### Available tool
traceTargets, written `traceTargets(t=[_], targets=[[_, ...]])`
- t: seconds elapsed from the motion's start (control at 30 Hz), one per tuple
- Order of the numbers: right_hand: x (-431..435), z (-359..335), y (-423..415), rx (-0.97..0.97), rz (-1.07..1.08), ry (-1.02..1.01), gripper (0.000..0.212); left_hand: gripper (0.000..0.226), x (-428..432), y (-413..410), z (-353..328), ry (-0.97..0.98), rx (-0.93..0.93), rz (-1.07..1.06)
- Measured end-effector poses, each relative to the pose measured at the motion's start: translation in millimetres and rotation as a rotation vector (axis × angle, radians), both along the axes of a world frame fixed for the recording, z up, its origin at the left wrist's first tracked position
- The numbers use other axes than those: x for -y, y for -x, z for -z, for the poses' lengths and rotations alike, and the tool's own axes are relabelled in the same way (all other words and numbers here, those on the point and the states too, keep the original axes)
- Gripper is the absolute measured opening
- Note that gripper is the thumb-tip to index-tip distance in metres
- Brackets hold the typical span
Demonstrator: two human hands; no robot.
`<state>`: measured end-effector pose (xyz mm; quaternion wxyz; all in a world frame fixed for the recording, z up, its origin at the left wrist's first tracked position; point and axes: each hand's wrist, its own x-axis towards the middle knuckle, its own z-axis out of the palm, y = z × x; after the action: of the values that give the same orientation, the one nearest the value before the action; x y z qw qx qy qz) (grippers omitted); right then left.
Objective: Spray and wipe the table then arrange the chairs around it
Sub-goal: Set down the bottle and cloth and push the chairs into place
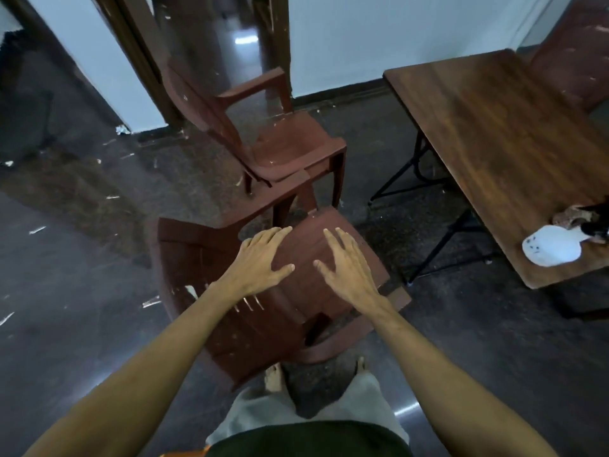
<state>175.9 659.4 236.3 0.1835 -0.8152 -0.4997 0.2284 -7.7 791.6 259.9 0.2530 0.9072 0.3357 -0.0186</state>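
A brown plastic armchair (309, 301) stands right in front of me, its seat below my hands. My left hand (260, 260) and my right hand (349, 268) hover over that seat with fingers spread, holding nothing. A second brown chair (290, 150) stands just beyond it, facing right. The wooden table (501, 140) stands at the right on black folding legs. A white spray bottle (552, 246) lies on the table's near end beside a crumpled cloth (573, 216).
A third brown chair (573, 54) stands behind the table at the far right. An open doorway (230, 37) is at the back. The dark floor (82, 258) is littered with pale scraps at the left. My bare feet show below the near chair.
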Motion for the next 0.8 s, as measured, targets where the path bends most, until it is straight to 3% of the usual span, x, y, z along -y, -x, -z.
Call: traceTargets(t=[0.3, 0.5, 0.7, 0.8], targets=[[-5, -13, 115, -0.095, 0.143, -0.021, 0.081, 0.087, -60, 104, 3, -0.027, -0.034, 0.165], [2, -7, 180, -0.166, 0.292, 0.037, 0.088, 0.107, -92, 155, 6, -0.001, -0.145, 0.356], [-28, -11, 233, -0.268, 0.381, 0.286, 0.12, 0.133, -156, 159, 22, 0.084, -0.28, 0.717], [-54, -11, 267, -0.338, 0.338, 0.38, 0.133, 0.126, -185, 168, 32, 0.005, -0.392, 0.898]])
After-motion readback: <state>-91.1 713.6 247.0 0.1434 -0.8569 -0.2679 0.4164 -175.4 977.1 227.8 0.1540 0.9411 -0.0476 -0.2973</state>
